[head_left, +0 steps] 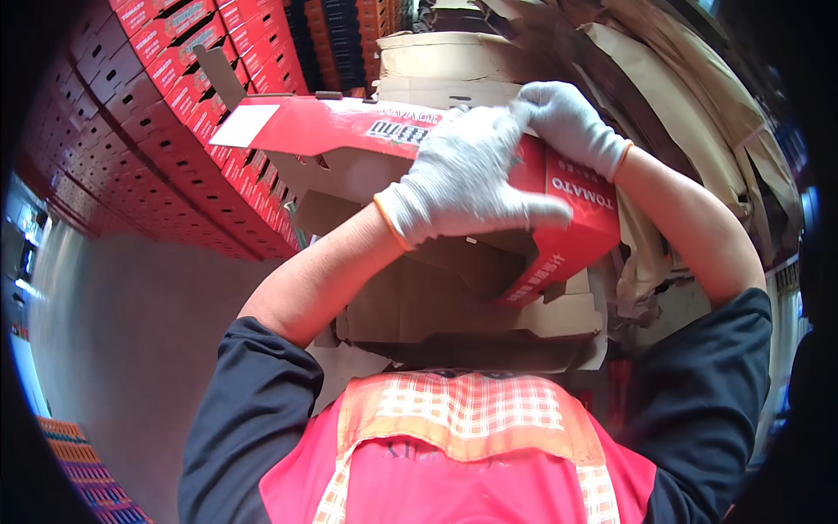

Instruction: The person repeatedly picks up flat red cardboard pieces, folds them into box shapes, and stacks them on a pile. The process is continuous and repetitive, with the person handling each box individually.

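Note:
A part-folded red cardboard box (332,122), brown inside, stands in front of me with its walls raised. My left hand (471,179), in a white knitted glove, lies over the far wall with its fingers stretched and thumb spread apart. My right hand (567,122), gloved alike, has its fingers bent round the top edge at the far right corner. Both hands meet near that corner, where the left fingers are slightly blurred. At the right, the red end panel (580,196) slants toward me.
Tall stacks of red boxes (175,96) rise on the left beside the grey floor (175,323). Flat brown cardboard sheets (672,96) are piled at the right and behind. Brown cardboard (393,306) lies under the box. Coloured crates (83,463) stand at the lower left.

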`<state>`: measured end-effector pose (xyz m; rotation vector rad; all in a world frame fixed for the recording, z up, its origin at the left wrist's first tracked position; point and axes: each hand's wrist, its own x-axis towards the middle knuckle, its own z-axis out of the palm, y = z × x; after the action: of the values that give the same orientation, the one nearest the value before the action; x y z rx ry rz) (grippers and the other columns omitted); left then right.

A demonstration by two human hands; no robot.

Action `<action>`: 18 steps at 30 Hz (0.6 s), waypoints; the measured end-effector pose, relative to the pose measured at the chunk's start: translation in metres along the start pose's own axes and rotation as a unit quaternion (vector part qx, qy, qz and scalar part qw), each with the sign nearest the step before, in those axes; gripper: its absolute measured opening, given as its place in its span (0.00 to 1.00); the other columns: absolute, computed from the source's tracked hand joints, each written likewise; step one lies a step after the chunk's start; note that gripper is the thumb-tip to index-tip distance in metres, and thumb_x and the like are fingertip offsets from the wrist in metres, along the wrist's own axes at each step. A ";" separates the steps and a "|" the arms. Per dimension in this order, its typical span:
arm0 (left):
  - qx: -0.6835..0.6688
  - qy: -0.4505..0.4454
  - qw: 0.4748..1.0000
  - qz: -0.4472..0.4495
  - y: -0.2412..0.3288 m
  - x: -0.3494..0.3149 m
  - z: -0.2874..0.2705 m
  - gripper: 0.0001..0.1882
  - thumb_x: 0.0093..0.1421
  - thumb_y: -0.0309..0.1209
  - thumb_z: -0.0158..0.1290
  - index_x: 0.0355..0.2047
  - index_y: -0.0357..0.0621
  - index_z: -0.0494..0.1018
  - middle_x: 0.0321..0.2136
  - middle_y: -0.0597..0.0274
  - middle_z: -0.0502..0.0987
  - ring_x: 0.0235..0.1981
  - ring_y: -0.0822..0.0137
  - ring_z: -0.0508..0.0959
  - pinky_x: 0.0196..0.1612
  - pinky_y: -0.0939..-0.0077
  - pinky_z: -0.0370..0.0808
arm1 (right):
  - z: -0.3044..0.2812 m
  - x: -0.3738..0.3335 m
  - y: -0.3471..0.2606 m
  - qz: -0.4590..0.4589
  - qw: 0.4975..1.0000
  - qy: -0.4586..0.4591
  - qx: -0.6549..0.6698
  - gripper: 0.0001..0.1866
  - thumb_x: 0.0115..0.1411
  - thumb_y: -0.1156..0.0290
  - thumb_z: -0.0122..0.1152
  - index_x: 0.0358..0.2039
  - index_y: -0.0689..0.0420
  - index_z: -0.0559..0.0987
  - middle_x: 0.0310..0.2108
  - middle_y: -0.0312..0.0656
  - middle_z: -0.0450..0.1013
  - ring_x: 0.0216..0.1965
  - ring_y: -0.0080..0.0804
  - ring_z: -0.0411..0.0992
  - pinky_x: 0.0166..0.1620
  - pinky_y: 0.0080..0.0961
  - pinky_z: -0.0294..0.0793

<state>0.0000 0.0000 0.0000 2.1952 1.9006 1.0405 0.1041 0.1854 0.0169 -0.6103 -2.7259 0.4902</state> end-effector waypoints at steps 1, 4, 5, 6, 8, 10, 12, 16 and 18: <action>-0.159 0.049 0.986 0.020 -0.009 0.003 0.003 0.59 0.50 0.64 0.63 0.66 0.29 0.57 0.56 0.36 0.70 0.55 0.48 0.75 0.58 0.56 0.71 | -0.005 -0.005 -0.010 0.041 0.998 0.029 0.048 0.18 0.62 0.54 0.61 0.35 0.57 0.84 0.32 0.48 0.81 0.34 0.46 0.80 0.45 0.34 0.78; -0.394 0.219 0.893 0.001 -0.029 0.003 0.007 0.41 0.62 0.45 0.60 0.66 0.30 0.58 0.53 0.45 0.76 0.53 0.63 0.76 0.56 0.69 0.73 | 0.006 -0.037 -0.047 -0.097 0.995 0.001 -0.012 0.33 0.55 0.45 0.64 0.55 0.54 0.76 0.44 0.53 0.78 0.47 0.48 0.77 0.52 0.35 0.75; -0.429 0.253 0.867 0.006 -0.036 0.004 0.007 0.35 0.66 0.40 0.57 0.65 0.30 0.60 0.53 0.49 0.77 0.53 0.65 0.76 0.55 0.70 0.73 | 0.014 -0.052 -0.058 -0.229 0.961 0.049 -0.151 0.36 0.51 0.50 0.65 0.59 0.53 0.72 0.48 0.53 0.77 0.50 0.49 0.75 0.54 0.35 0.74; -0.422 0.231 0.875 0.051 -0.041 -0.005 0.007 0.32 0.66 0.37 0.56 0.64 0.31 0.62 0.53 0.49 0.77 0.53 0.64 0.76 0.56 0.69 0.72 | 0.008 -0.049 -0.061 -0.153 0.983 -0.016 -0.096 0.36 0.49 0.53 0.65 0.59 0.53 0.72 0.47 0.52 0.77 0.49 0.49 0.76 0.53 0.34 0.74; -0.186 0.191 0.954 0.135 -0.054 -0.031 -0.006 0.28 0.62 0.31 0.57 0.61 0.34 0.67 0.54 0.47 0.76 0.55 0.55 0.77 0.57 0.66 0.71 | -0.002 -0.038 -0.060 -0.112 0.993 -0.039 0.018 0.38 0.45 0.57 0.66 0.59 0.53 0.73 0.47 0.51 0.78 0.46 0.50 0.77 0.52 0.34 0.76; -0.075 0.082 0.977 0.179 -0.057 -0.079 -0.017 0.38 0.56 0.43 0.64 0.62 0.37 0.66 0.59 0.42 0.70 0.59 0.42 0.71 0.61 0.56 0.66 | -0.008 -0.032 -0.047 -0.063 0.996 0.021 0.056 0.40 0.45 0.63 0.67 0.61 0.59 0.70 0.51 0.52 0.76 0.48 0.43 0.77 0.52 0.31 0.75; 0.009 -0.044 0.993 0.107 -0.054 -0.135 -0.014 0.63 0.43 0.64 0.65 0.69 0.39 0.52 0.67 0.38 0.58 0.66 0.34 0.60 0.66 0.42 0.55 | -0.020 -0.033 -0.015 -0.018 0.978 0.041 0.203 0.42 0.47 0.69 0.69 0.64 0.66 0.66 0.57 0.52 0.72 0.53 0.34 0.73 0.56 0.27 0.72; 0.037 0.077 0.995 0.058 -0.043 -0.212 0.002 0.73 0.40 0.70 0.64 0.74 0.46 0.38 0.71 0.34 0.45 0.71 0.33 0.48 0.69 0.40 0.47 | -0.015 -0.063 0.074 0.071 0.869 -0.012 0.489 0.18 0.56 0.62 0.64 0.42 0.61 0.80 0.39 0.46 0.78 0.43 0.32 0.77 0.52 0.27 0.75; 0.148 0.078 0.986 0.018 -0.032 -0.204 -0.013 0.69 0.43 0.60 0.69 0.73 0.44 0.40 0.70 0.35 0.48 0.70 0.33 0.52 0.67 0.39 0.55 | 0.037 -0.103 0.111 0.205 0.668 -0.037 0.714 0.10 0.57 0.67 0.64 0.36 0.59 0.79 0.30 0.43 0.77 0.32 0.36 0.78 0.38 0.35 0.80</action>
<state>-0.0367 -0.1801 -0.0957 2.3723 2.2206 1.0207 0.2189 0.2229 -0.0812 -0.6272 -1.3392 2.3456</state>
